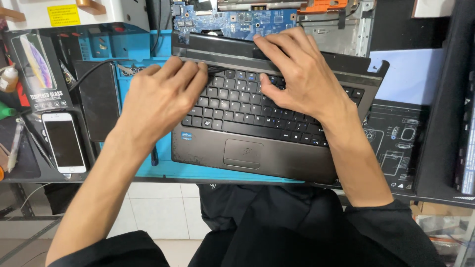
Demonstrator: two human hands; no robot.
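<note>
Pinching a thin black tool between curled fingers, the left hand is working at the top edge of the keyboard, while the right hand is lying flat with fingers spread, pressing on the keyboard's upper rows and the dark strip above them and gripping nothing. Both hands are resting on a grey laptop base, which is sitting on a blue work mat at the bench's near edge, its touchpad lying nearest the person. Behind the base, a blue circuit board is lying exposed beside a bare metal frame. At the left, a white smartphone is lying face up, just below a boxed screen protector, with a small bottle at the far left edge. A dark printed mat is lying to the right.
</note>
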